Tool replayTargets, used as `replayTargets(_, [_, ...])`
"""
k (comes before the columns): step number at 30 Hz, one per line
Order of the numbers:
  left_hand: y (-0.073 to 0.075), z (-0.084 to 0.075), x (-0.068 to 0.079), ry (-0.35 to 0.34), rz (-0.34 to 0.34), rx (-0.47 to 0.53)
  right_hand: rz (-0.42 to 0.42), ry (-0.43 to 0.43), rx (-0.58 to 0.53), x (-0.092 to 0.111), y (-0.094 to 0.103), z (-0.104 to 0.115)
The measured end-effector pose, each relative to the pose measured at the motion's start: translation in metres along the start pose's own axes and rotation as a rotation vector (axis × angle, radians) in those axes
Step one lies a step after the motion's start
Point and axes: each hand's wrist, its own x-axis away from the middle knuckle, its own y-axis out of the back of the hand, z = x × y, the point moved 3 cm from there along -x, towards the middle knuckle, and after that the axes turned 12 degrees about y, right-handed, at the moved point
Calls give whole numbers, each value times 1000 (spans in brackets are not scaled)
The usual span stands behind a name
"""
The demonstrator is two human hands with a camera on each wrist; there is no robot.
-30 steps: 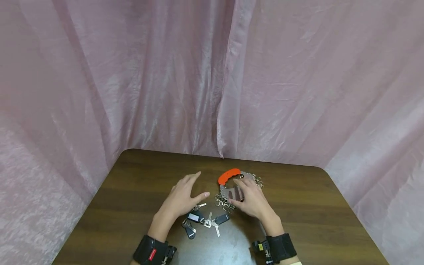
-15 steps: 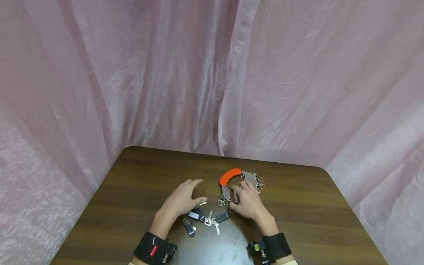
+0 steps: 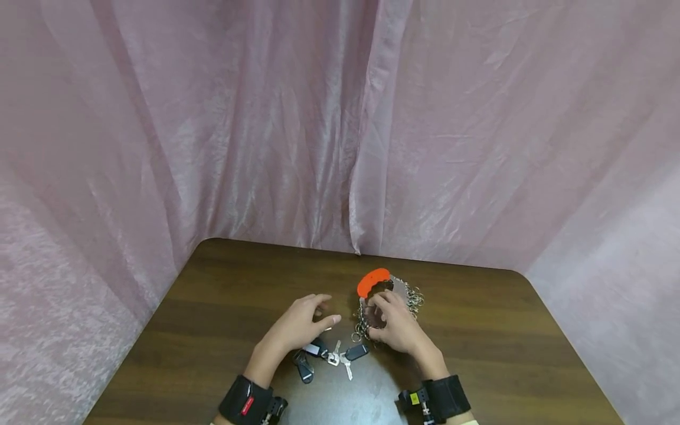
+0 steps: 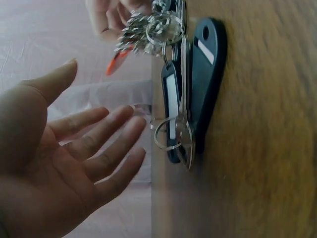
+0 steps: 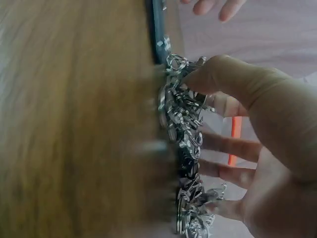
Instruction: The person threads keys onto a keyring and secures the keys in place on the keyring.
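My right hand (image 3: 399,324) grips the near side of a ring-shaped metal key holder (image 3: 399,287) with an orange handle (image 3: 373,281). In the right wrist view, thumb and fingers close around its edge, where many small split rings (image 5: 185,119) hang. The holder looks tilted, handle side away from me. Left of it, my left hand (image 3: 300,324) hovers over loose keys (image 3: 333,357) with black key tags (image 3: 357,352). The left wrist view shows its fingers relaxed and apart, holding nothing, beside a black tag (image 4: 205,79). Part of the keys is hidden beneath this hand.
The brown wooden table (image 3: 504,330) extends to both sides of the hands. Pink curtains (image 3: 297,118) hang behind its far edge. Black straps with cameras (image 3: 448,396) sit on both wrists.
My right hand has drawn slightly nearer and taken hold of the holder, which has gone from lying flatter to tilted. My left hand has lowered a little, its fingers bending more.
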Motion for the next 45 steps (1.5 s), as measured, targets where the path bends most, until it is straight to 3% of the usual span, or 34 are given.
replayTargets(4, [-3, -1, -3, -44, -7, 52, -47, 6, -174, -3, 2, 7])
replayTargets(8, [-5, -4, -3, -60, -9, 54, -78, 13, -242, -10, 1, 21])
replayTargets(17, [-9, -1, -3, -85, 61, 58, -75, 110, -197, -22, -8, 50])
replayTargets(21, [-10, -3, -3, -111, 79, 119, -112, 136, -122, -24, -11, 55])
replayTargets(25, [-11, -8, -4, -128, 50, 158, -201, 184, -34, -24, -9, 58])
replayTargets(28, [-10, -11, -6, -155, -9, 161, -265, 209, 9, -24, -9, 59])
replayTargets(34, [-7, -8, -11, -206, -62, 300, -361, 233, 62, -25, -8, 58])
replayTargets(37, [-4, -10, -13, -225, -66, 404, -468, 200, 111, -24, 0, 52])
replayTargets(40, [0, -11, -14, -231, -61, 513, -611, 92, 93, -20, 12, 41])
replayTargets(43, [3, -10, -15, -232, -41, 611, -720, -72, -86, -12, 26, 27])
replayTargets(45, [5, -8, -16, -217, -37, 647, -750, -154, -299, -7, 34, 18])
